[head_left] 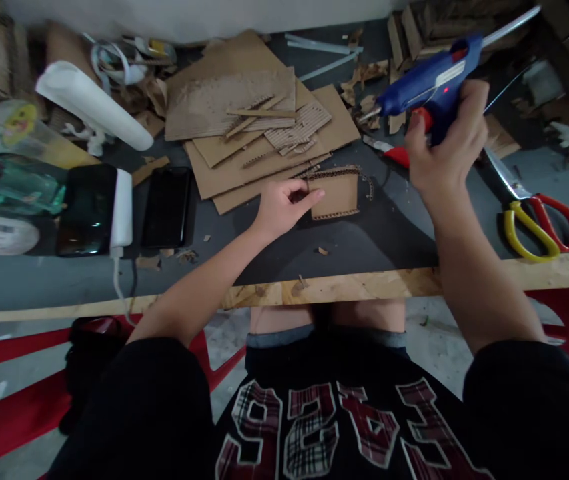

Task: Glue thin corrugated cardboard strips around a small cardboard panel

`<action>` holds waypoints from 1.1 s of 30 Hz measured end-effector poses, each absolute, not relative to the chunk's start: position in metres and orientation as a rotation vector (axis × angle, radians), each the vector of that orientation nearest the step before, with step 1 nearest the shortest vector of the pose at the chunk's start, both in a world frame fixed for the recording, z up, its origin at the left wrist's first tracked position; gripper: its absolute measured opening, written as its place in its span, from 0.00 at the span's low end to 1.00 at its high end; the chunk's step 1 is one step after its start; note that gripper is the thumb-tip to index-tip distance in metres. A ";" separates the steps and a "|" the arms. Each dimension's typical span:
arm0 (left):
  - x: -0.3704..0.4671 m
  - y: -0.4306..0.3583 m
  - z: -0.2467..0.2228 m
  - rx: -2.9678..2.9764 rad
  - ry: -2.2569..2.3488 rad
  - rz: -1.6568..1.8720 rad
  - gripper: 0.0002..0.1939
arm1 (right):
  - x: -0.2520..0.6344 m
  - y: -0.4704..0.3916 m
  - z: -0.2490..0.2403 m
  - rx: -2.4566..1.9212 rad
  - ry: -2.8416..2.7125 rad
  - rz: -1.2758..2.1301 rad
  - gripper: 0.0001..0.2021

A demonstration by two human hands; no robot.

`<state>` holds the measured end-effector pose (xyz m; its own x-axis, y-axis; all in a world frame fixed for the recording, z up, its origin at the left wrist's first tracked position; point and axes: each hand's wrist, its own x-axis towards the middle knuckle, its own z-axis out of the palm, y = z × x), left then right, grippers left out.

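Note:
Between the thumb and fingers of my left hand (287, 207) is the left end of a small cardboard piece (337, 195). Corrugated strips run along its upper and lower edges, and one strip end curls loose at the right. My right hand (451, 140) is wrapped round a blue glue gun (424, 83), raised over the table at the right. The gun's nozzle points left, a red light shows on its side, and a clear glue stick (511, 25) juts from its back. Part of the grip is hidden by my fingers.
Cardboard sheets (229, 100) and strips are piled behind my left hand. Scissors (534, 213) with yellow and red handles lie at the right, a red-handled cutter (394, 153) under the gun. Glue sticks (321, 50) lie at the back; phones (167, 207) and bottles (1, 233) at the left.

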<state>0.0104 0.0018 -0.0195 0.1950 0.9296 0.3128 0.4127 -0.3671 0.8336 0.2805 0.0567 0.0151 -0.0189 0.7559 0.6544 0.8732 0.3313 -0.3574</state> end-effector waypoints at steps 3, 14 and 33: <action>0.016 -0.005 -0.017 1.854 1.236 1.091 0.30 | 0.273 0.055 0.009 -1.365 -1.860 -0.267 0.21; 0.015 -0.010 -0.015 1.911 1.259 1.042 0.28 | 0.261 0.045 0.007 -1.285 -1.959 -0.354 0.20; 0.010 -0.011 -0.007 1.986 1.324 1.017 0.31 | 0.274 0.053 0.003 -1.348 -2.204 -0.139 0.24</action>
